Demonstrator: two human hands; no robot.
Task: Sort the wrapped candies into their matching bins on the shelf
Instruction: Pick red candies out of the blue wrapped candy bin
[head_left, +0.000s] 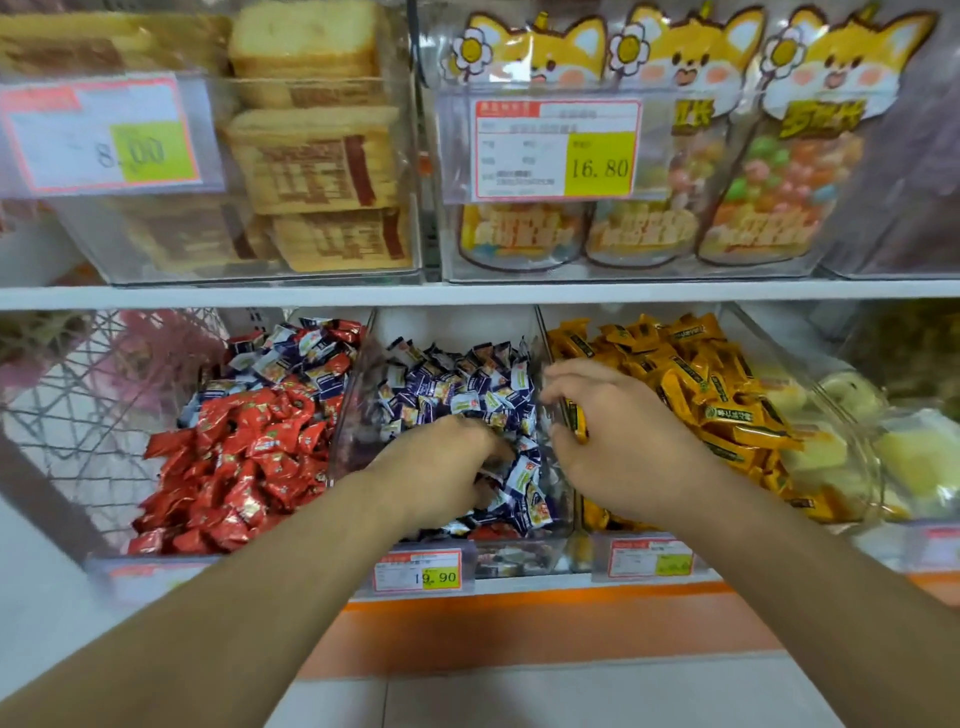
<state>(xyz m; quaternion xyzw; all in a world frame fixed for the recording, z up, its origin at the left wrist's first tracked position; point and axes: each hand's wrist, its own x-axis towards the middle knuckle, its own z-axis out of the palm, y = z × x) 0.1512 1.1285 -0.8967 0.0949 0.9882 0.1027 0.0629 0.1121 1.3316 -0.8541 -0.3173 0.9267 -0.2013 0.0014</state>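
Three clear bins stand side by side on the lower shelf. The left bin (156, 558) holds red wrapped candies (244, 462) with some blue-and-white ones at its back. The middle bin (347, 415) is full of blue-and-white candies (462, 384). The right bin (748, 332) holds yellow-orange candies (691, 374). My left hand (441, 467) reaches down into the middle bin, fingers curled among the blue candies; what they hold is hidden. My right hand (618, 441) hovers at the wall between the middle and right bins and pinches a yellow-orange candy (577, 421).
A further bin with pale yellow packets (883, 452) stands at the far right, a wire basket (78, 395) at the left. Price tags (418, 571) line the shelf front. The upper shelf carries bins of toast slices (311, 156) and fox-printed candy bags (675, 156).
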